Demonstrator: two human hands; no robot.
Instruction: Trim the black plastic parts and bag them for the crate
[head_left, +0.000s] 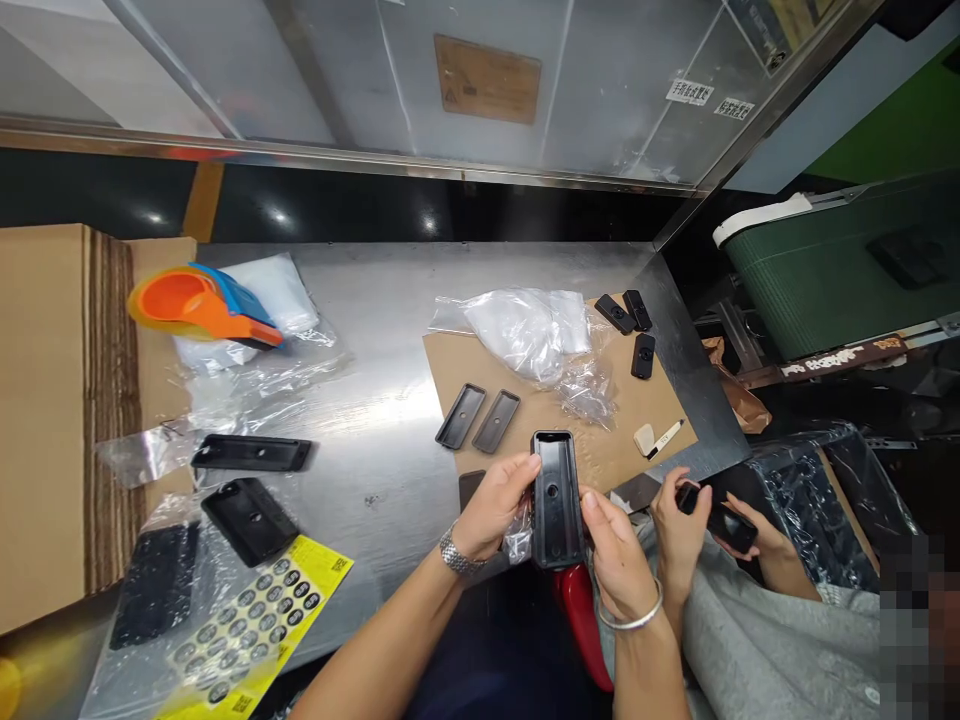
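A long black plastic shell (553, 522), hollow with a small round hole in its floor, is held up over the near table edge. My left hand (491, 505) pinches its left side, thumb on the rim. On the opposite side my right hand (619, 555) grips the lower right edge. A bit of crumpled clear plastic (517, 540) shows just below my left hand; whether it is held I cannot tell. Two similar shallow shells, a black one (460, 416) and a greyer one (496, 421), lie on the brown cardboard sheet (517, 462) beyond my hands.
Clear plastic bags (525, 330), small black parts (643, 356) and a marker (666, 438) lie on the cardboard. To the left are black shells (251, 452), a yellow sticker sheet (259, 635), orange scoops (195, 305) and stacked cardboard (45, 420). At right a co-worker's hands (682, 510) hold black parts.
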